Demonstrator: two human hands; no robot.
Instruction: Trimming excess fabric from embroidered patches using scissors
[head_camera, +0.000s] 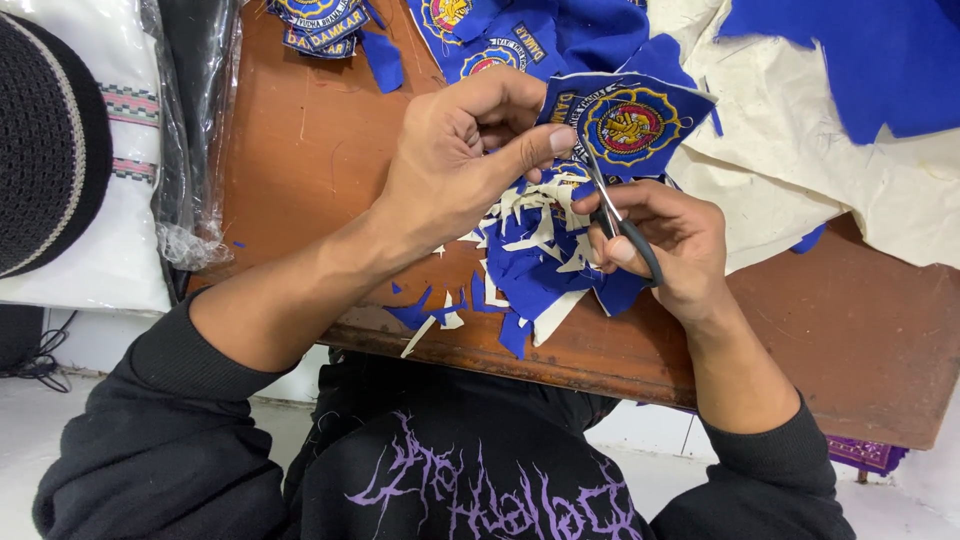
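Note:
My left hand (462, 150) pinches a blue embroidered patch (630, 125) with a round yellow and red emblem, holding it up above the table. My right hand (668, 238) grips black-handled scissors (618, 215), whose blades point up at the patch's lower left edge. Below both hands lies a pile of blue and cream fabric scraps (525, 270) on the brown wooden table (300, 150).
More blue patches (325, 25) lie at the table's far edge. Cream cloth (830, 170) with blue fabric (870, 60) on it covers the right side. A plastic-wrapped white bundle (130, 120) and a dark knitted cap (45, 140) sit at the left.

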